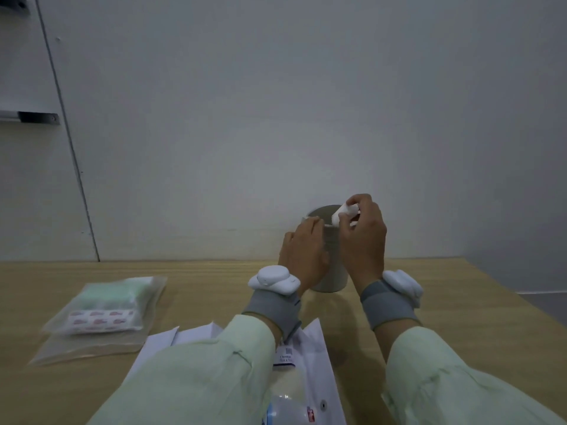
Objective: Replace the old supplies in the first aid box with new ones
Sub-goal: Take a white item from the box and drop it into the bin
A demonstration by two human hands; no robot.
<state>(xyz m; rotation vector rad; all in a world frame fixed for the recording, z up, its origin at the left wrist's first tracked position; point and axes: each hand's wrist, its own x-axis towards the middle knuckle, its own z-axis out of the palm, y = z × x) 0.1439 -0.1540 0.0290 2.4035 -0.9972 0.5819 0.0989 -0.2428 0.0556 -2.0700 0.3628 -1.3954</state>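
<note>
Well to the left of the left hand [303, 250], a clear plastic pouch of green and red-printed packets [101, 308] lies on the pale wooden worktop [460, 302]. A white first aid box with a red mark [319, 357] lies under the left forearm. The left hand grips the side of a grey cylindrical container [333, 271]. Just beside it, the right hand [365, 237] pinches a small white bandage roll [343, 213] over the container's mouth.

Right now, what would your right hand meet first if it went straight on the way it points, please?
Probably the open mouth of the grey canister, just under the white roll the right hand pinches; depth is unclear, so possibly the wall behind.
</note>
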